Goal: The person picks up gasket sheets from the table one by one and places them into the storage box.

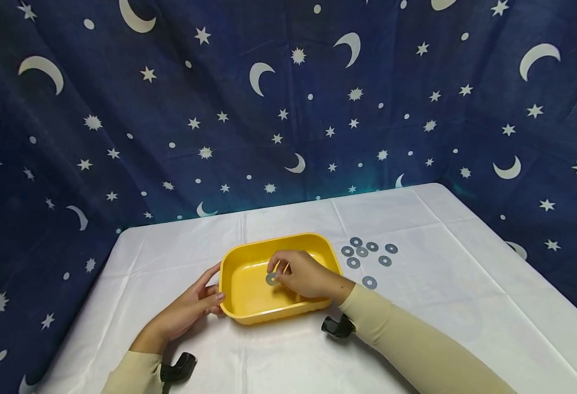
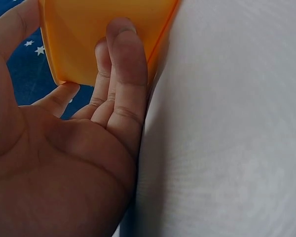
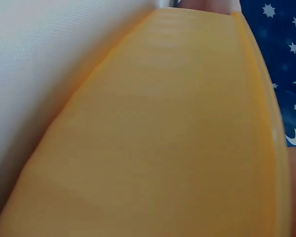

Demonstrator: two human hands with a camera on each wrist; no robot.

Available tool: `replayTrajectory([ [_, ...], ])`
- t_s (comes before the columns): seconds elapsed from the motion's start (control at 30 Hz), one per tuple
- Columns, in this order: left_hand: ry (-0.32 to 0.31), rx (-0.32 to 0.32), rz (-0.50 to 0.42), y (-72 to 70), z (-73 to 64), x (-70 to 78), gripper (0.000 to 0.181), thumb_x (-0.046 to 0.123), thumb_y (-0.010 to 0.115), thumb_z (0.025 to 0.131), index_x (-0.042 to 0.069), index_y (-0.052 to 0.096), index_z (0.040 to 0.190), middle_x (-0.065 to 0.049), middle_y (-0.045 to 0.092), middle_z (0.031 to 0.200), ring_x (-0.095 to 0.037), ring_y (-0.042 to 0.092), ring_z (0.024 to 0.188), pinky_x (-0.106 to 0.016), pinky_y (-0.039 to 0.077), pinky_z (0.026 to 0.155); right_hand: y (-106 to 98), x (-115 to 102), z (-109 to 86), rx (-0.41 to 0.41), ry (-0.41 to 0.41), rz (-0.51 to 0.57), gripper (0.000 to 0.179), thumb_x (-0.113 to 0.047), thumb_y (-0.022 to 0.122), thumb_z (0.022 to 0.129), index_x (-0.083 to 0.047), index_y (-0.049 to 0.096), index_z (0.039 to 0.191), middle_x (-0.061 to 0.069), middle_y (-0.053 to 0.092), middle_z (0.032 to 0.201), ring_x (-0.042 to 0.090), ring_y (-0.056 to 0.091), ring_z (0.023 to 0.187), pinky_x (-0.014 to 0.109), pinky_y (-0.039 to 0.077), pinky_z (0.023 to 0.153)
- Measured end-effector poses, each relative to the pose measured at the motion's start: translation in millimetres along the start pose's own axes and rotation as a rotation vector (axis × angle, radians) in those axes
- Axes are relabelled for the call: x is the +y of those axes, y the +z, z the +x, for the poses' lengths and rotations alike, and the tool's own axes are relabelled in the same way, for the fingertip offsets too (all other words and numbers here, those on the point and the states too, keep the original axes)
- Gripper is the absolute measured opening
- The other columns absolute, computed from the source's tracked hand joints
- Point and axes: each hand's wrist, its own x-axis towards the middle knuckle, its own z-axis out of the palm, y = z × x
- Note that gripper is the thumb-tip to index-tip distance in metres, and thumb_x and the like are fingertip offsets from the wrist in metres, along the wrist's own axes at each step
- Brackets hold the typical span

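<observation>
A yellow rectangular plastic tub (image 1: 249, 317) stands on the white-covered table. My left hand (image 1: 190, 306) holds its left end, the thumb at the near rim and the other fingers against the outer wall; the left wrist view shows these fingers (image 2: 128, 59) bent on the wall. Over the tub's inside, my right hand (image 1: 305, 273) pinches a flat grey washer (image 1: 271, 279) between thumb and fingertips. In the right wrist view the tub's outer wall (image 3: 158, 128) fills most of the picture and hides the fingertips and washer.
Several grey washers (image 1: 353, 263) lie loose on the table to the right of the tub, one (image 1: 369, 282) close to my right forearm. A dark blue curtain (image 1: 308, 120) with moons and stars hangs behind the table. Black wrist straps (image 1: 337, 327) sit under both wrists.
</observation>
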Motion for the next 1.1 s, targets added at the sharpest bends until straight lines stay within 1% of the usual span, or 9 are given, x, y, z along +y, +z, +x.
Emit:
replayTrajectory([
  [0.2,-0.007,-0.013,-0.007,1.1,1.0,-1.8,0.073,0.025,0.055,0.092,0.036,0.007,0.145,-0.015,0.045,0.111,-0.025,0.059,0.087,-0.028,0.051,0.084,8.0,5.2,4.8,-0.041,0.068,-0.013,0.009,-0.013,0.065,0.085,-0.019,0.062,0.09,0.0,0.059,0.079,0.015,0.053,0.062,0.021,0.045,0.054],
  [0.27,-0.005,-0.022,-0.013,1.7,0.7,-2.4,0.073,0.024,0.054,0.092,0.036,0.007,0.145,-0.015,0.045,0.113,-0.025,0.059,0.087,-0.028,0.051,0.084,9.9,8.0,5.8,-0.042,0.082,-0.03,0.009,-0.013,0.065,0.084,-0.019,0.062,0.09,0.0,0.058,0.078,0.013,0.052,0.063,0.021,0.044,0.054],
  [0.4,0.006,-0.037,-0.022,2.2,0.9,-2.8,0.072,0.023,0.053,0.093,0.036,0.006,0.146,-0.015,0.045,0.114,-0.024,0.059,0.086,-0.028,0.051,0.085,12.5,13.7,7.6,-0.039,0.083,-0.049,0.011,-0.011,0.065,0.083,-0.019,0.063,0.09,-0.001,0.057,0.077,0.012,0.05,0.063,0.02,0.043,0.054],
  [0.57,0.001,-0.035,-0.018,2.2,0.8,-0.1,0.072,0.023,0.053,0.093,0.037,0.005,0.145,-0.016,0.046,0.117,-0.024,0.059,0.087,-0.028,0.05,0.086,14.5,18.6,10.5,-0.042,0.093,-0.047,0.008,-0.02,0.069,0.082,-0.018,0.063,0.087,-0.001,0.057,0.072,0.011,0.05,0.063,0.02,0.041,0.055],
  [0.7,-0.01,-0.036,-0.007,1.2,-0.4,2.6,0.071,0.025,0.052,0.093,0.038,0.005,0.145,-0.018,0.046,0.12,-0.025,0.059,0.088,-0.027,0.049,0.088,16.7,21.3,13.5,-0.042,0.083,-0.076,0.01,-0.023,0.07,0.081,-0.018,0.063,0.086,-0.003,0.056,0.068,0.009,0.05,0.062,0.019,0.042,0.058],
  [0.8,-0.011,-0.048,-0.01,0.2,-0.5,3.1,0.069,0.025,0.05,0.094,0.039,0.005,0.145,-0.019,0.046,0.123,-0.025,0.06,0.089,-0.027,0.049,0.088,17.9,22.2,14.9,-0.042,0.08,-0.113,0.009,-0.022,0.07,0.081,-0.017,0.063,0.086,-0.005,0.056,0.067,0.008,0.049,0.062,0.018,0.042,0.06],
  [0.9,-0.01,-0.051,-0.013,-0.7,-0.2,3.3,0.069,0.025,0.049,0.095,0.039,0.004,0.145,-0.019,0.045,0.124,-0.025,0.06,0.09,-0.028,0.049,0.088,18.1,21.9,15.6,-0.04,0.093,-0.143,0.006,-0.016,0.067,0.082,-0.018,0.063,0.085,-0.005,0.055,0.067,0.009,0.049,0.063,0.018,0.041,0.059],
  [1.03,-0.011,-0.052,-0.009,-1.3,-0.3,3.6,0.069,0.027,0.049,0.095,0.038,0.003,0.145,-0.019,0.045,0.125,-0.025,0.06,0.09,-0.026,0.049,0.088,18.1,21.5,16.5,-0.048,0.109,-0.16,0.011,-0.008,0.065,0.082,-0.018,0.063,0.086,-0.004,0.054,0.068,0.009,0.048,0.063,0.018,0.041,0.057],
  [1.1,-0.009,-0.056,-0.011,-1.3,-0.4,3.7,0.069,0.027,0.049,0.095,0.038,0.003,0.145,-0.019,0.045,0.125,-0.025,0.06,0.091,-0.027,0.049,0.088,18.1,21.8,16.9,-0.055,0.109,-0.168,0.011,-0.008,0.065,0.082,-0.018,0.063,0.087,-0.004,0.054,0.068,0.009,0.048,0.063,0.018,0.041,0.058],
])
